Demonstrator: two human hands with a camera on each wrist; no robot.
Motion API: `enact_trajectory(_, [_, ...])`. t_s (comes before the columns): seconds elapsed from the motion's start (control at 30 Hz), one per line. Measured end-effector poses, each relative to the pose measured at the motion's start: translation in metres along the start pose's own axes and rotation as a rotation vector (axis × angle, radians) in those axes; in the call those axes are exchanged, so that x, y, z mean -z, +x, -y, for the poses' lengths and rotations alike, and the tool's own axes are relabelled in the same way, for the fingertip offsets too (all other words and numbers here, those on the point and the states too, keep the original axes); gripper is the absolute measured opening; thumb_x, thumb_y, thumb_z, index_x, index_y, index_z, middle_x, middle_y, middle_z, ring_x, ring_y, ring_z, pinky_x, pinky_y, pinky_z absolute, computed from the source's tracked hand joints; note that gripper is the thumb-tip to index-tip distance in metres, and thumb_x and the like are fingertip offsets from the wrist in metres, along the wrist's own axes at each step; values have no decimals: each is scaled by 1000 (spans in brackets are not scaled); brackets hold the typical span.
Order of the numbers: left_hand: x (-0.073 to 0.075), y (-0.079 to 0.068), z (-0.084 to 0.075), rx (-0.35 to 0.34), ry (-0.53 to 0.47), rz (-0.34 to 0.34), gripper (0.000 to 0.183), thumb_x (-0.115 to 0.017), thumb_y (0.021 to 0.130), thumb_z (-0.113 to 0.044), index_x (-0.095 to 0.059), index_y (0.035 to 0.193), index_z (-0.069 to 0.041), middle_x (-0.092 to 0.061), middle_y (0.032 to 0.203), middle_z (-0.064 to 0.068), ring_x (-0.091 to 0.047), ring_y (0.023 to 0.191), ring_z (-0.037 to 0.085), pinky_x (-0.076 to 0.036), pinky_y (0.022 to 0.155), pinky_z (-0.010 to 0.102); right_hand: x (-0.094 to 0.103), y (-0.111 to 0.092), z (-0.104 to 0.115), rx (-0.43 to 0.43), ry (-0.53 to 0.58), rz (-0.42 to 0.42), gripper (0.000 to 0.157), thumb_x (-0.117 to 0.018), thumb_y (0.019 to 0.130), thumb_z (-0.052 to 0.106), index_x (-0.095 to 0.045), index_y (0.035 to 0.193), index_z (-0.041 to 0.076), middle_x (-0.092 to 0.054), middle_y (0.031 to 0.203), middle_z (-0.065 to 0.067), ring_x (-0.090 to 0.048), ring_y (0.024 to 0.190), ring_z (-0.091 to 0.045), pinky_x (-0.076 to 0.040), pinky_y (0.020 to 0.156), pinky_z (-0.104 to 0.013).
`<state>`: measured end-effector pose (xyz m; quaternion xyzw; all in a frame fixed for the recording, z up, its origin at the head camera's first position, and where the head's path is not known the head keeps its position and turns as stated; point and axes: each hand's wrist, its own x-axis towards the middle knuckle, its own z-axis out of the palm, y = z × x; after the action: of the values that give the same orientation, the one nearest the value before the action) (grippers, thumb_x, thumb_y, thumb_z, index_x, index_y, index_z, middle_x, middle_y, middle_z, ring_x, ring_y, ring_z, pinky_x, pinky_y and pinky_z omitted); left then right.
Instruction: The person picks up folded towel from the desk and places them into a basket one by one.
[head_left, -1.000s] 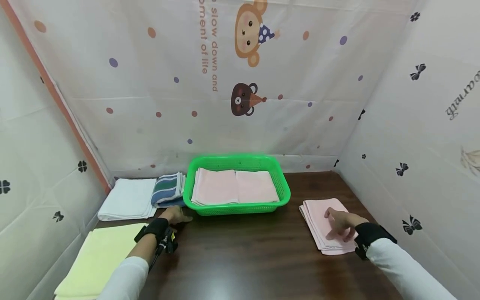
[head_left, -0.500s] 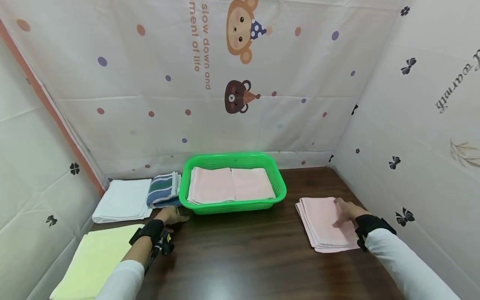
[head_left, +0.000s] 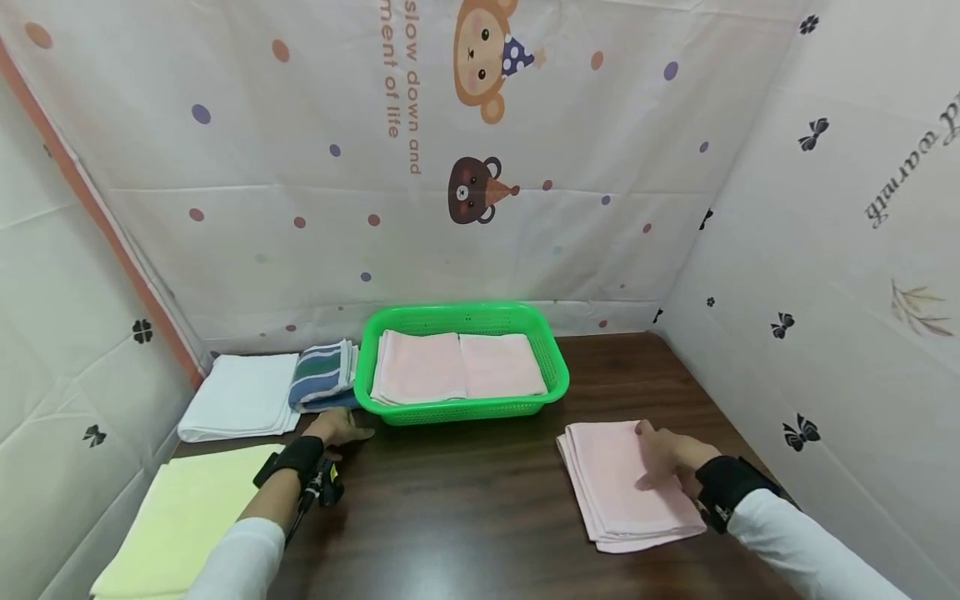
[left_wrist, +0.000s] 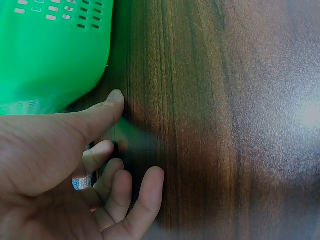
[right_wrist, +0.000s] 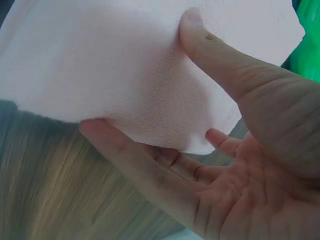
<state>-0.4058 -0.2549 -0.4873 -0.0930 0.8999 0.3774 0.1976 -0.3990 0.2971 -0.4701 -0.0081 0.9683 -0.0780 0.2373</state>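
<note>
A folded pink towel (head_left: 611, 492) lies on the right side of the table. My right hand (head_left: 670, 457) grips it at its right edge. In the right wrist view the thumb presses on top of the towel (right_wrist: 125, 65), and the fingers reach to and under its edge. My left hand (head_left: 336, 427) holds nothing, resting near the front left corner of the green basket (head_left: 457, 412). In the left wrist view its fingers hang loosely curled, with the thumb close beside the basket (left_wrist: 55, 55). Inside the basket are folded pink towels (head_left: 423, 368), side by side.
Left of the basket sit a blue, green and white striped towel (head_left: 322, 375) and a white folded towel (head_left: 240, 392). A yellow folded towel (head_left: 191, 512) lies at the front left, beside the left forearm. Printed cloth walls (head_left: 300, 267) enclose the dark wooden table (head_left: 450, 500).
My right hand has taken hold of the folded pink towel and moved it left and nearer to me. The left hand stays by the basket. The head view has shifted slightly.
</note>
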Motion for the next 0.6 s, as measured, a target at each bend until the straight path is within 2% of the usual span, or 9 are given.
enact_trajectory(0.03, [0,-1,0,2,-4,-3,42,-69,98,-24,-43,68,-13,-41,71,1,-49,71,17,-63,70,39,-1,-2,7,19,4,-3,110,-93,71,37,-27,146,-9,-52,133,-40,-58,117,-47,-51,99,-65])
enact_trajectory(0.13, [1,-1,2,3,1,-10,42,-70,97,-25,-43,67,-13,-40,69,1,-47,69,17,-63,68,39,-4,-8,28,46,50,6,112,-93,72,39,-26,149,-9,-49,138,-39,-56,121,-45,-47,103,-65])
enact_trajectory(0.23, [1,0,3,-8,13,-15,44,-71,97,-25,-42,65,-14,-37,65,-1,-44,65,15,-63,66,38,-9,-10,49,72,61,9,110,-92,73,41,-27,150,-6,-51,135,-35,-60,110,-41,-58,88,-57])
enact_trajectory(0.33, [0,1,3,-9,0,-19,45,-71,96,-25,-42,64,-15,-37,64,-1,-43,64,14,-63,66,38,-16,-9,71,112,57,7,107,-91,75,41,-29,150,-3,-52,134,-30,-61,100,-34,-61,70,-47])
enact_trajectory(0.4, [-1,3,4,-14,3,-22,46,-71,97,-25,-41,63,-16,-35,63,-2,-42,62,14,-63,66,38,-20,-8,86,145,81,7,105,-91,76,40,-29,149,-1,-51,134,-29,-63,93,-33,-60,61,-45])
enact_trajectory(0.5, [-3,6,4,-14,11,-31,48,-71,97,-27,-40,61,-17,-33,60,-4,-40,60,12,-63,66,38,-27,-8,110,225,83,-8,102,-90,77,40,-30,149,0,-51,132,-29,-64,96,-34,-60,65,-47])
enact_trajectory(0.6, [-4,7,5,-18,28,-42,49,-71,97,-28,-40,60,-18,-33,59,-5,-41,59,11,-63,66,38,-33,-8,134,303,79,-25,100,-89,78,41,-31,148,0,-52,130,-29,-62,104,-36,-59,81,-51])
